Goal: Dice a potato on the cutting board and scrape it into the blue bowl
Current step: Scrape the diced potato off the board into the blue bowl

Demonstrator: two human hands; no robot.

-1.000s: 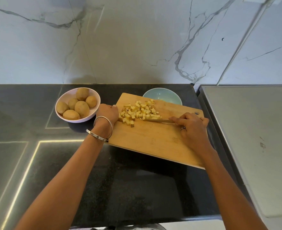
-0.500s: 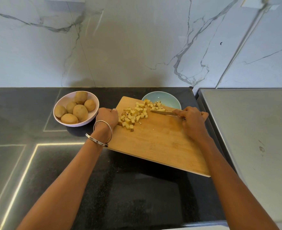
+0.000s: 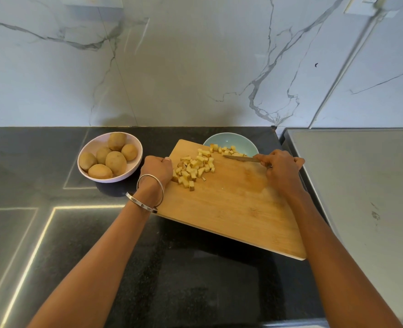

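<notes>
A wooden cutting board [image 3: 231,209] lies tilted, its far edge resting over the blue bowl [image 3: 243,144]. Diced potato [image 3: 194,168] is heaped near the board's left far corner, and a few cubes [image 3: 226,150] sit at the far edge by the bowl's rim. My left hand [image 3: 156,168] grips the board's left edge. My right hand [image 3: 282,168] holds a knife [image 3: 240,158], its blade flat across the board's far edge just behind those cubes.
A white bowl [image 3: 134,170] with several whole potatoes stands left of the board on the black countertop [image 3: 53,233]. A marble wall rises behind. A grey steel surface [image 3: 361,185] lies to the right, beyond the counter's edge.
The knife has swept from the board's middle to its far edge, pushing part of the diced potato toward the blue bowl. My left hand has kept its hold on the board.
</notes>
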